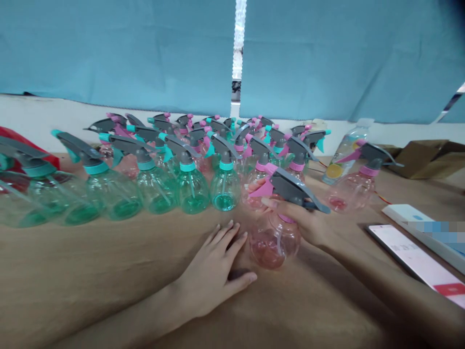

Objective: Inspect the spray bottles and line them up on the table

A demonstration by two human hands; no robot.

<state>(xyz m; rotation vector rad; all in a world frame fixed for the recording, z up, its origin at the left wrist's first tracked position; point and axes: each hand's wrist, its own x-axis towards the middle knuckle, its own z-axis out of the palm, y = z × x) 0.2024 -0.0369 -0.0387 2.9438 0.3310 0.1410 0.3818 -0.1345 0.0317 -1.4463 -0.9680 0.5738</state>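
My right hand (290, 208) is closed around the neck of a pink spray bottle (274, 242), whose grey and pink head tilts down to the right. Flat on the wooden table (119, 281) lies my left hand (216, 266), fingers spread, just left of that bottle and holding nothing. Behind the hands stands a front row of green spray bottles (194, 194) with teal collars. More pink and teal spray bottles are crowded behind them. Another pink spray bottle (354, 189) stands to the right of my right hand.
A phone (410, 257) with a lit screen lies at the right beside a white box (425, 228). Farther back are a clear plastic bottle (348, 150) and an open cardboard box (428, 157). Something red (27, 143) is at the far left. A blue curtain (119, 53) hangs behind.
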